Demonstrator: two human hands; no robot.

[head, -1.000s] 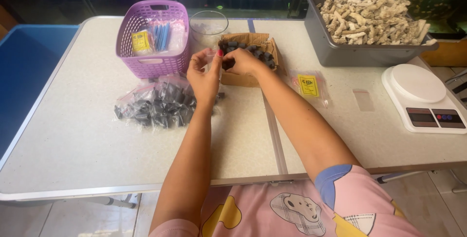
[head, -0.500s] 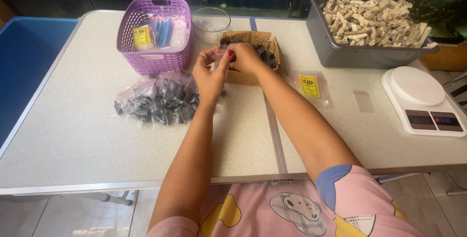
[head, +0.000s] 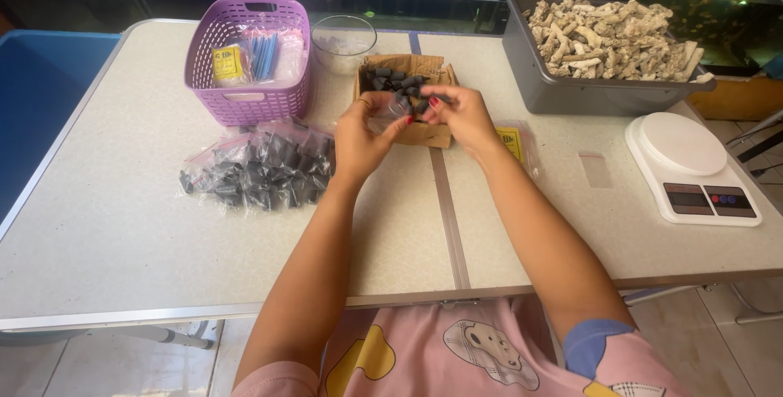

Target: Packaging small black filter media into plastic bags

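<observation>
Dark little plugs fill a cardboard box [head: 408,99] at the far middle of the desk [head: 106,226], and both hands meet just in front of it. The left hand [head: 363,140] pinches a small clear bag [head: 394,112] between thumb and forefinger, fingers narrow on its edge. The right hand [head: 457,112] holds one dark plug [head: 431,100] at its fingertips, fingers closed on it, right at the bag. The plug's long axis seems to run left to right, its free end pointing left toward the bag, though it is too small to be sure.

Left of the hands lies a heap of clear bags [head: 261,170] packed with more dark plugs. Far left stands a purple basket [head: 245,103] with a yellow packet and blue sticks inside; a glass bowl [head: 342,38] sits beside it. Far right, a grey tub [head: 587,91] holds pale rubble, and a white scale [head: 693,165] rests near the right edge. A yellow-labelled packet [head: 514,140] lies under the right wrist.

The desk is a pale speckled folding one with a seam down its middle. A blue bin [head: 41,95] stands at the left, glass tanks behind, tiled floor below.
</observation>
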